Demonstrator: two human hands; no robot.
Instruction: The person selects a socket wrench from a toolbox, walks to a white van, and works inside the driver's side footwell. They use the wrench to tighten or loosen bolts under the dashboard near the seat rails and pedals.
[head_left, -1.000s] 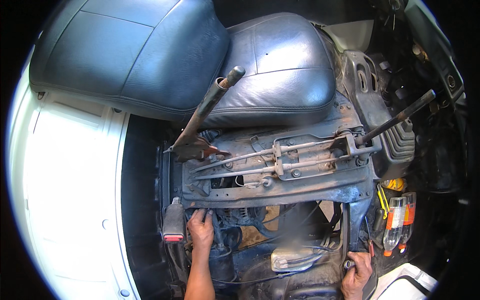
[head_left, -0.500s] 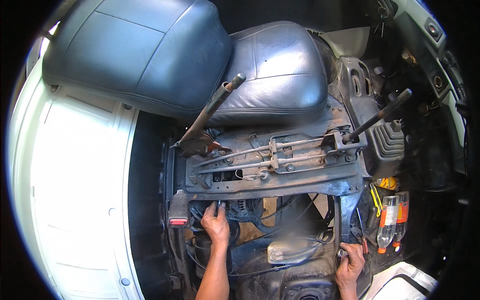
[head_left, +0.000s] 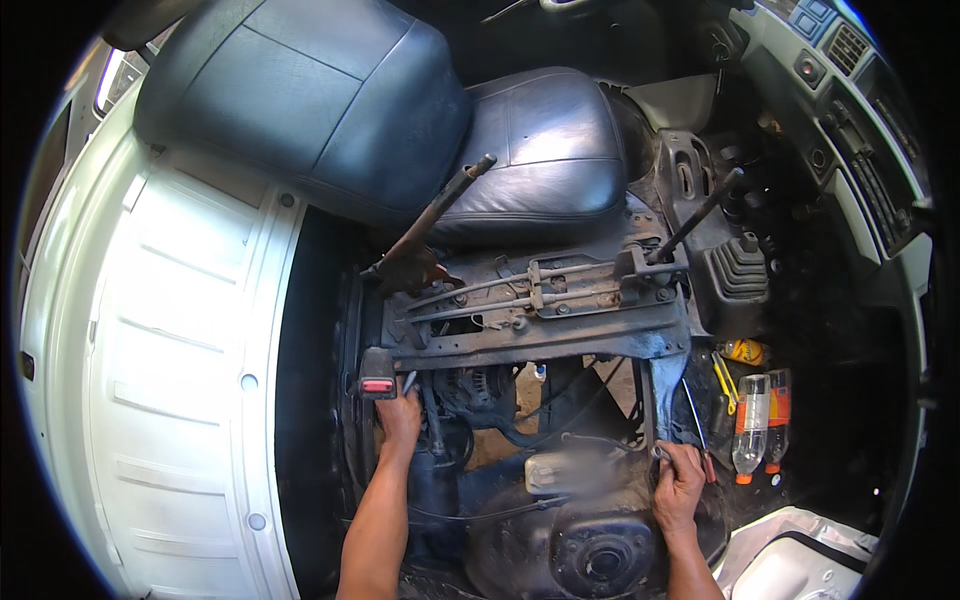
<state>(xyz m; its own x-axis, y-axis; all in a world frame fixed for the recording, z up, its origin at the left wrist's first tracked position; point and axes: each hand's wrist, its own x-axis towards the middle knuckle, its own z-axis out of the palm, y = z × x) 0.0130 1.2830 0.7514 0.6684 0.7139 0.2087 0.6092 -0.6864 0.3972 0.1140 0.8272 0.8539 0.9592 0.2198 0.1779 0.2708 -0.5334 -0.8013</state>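
My left hand (head_left: 402,418) reaches into the open engine bay, just below the seat belt buckle (head_left: 378,378) with its red button. Its fingers are closed on a small shiny metal piece (head_left: 410,381) whose kind I cannot make out; the buckle partly hides the fingertips. At the bay's right side, my right hand (head_left: 679,480) is closed around a short metal cylinder (head_left: 658,452) that looks like a socket, beside the frame upright (head_left: 662,395). Between the hands lie an alternator (head_left: 468,388), hoses and a round black housing (head_left: 607,558).
A metal crossmember (head_left: 540,347) with rods, a hand brake lever (head_left: 440,205) and a gear lever (head_left: 705,215) stand beyond the bay. Black seats (head_left: 545,140) are behind them. Bottles (head_left: 751,430), a yellow cutter (head_left: 724,383) and a red-handled screwdriver (head_left: 709,467) lie right.
My left hand has moved left from near the alternator to beside the buckle. My right hand still holds the short metal cylinder. The whole view has shifted and turned slightly.
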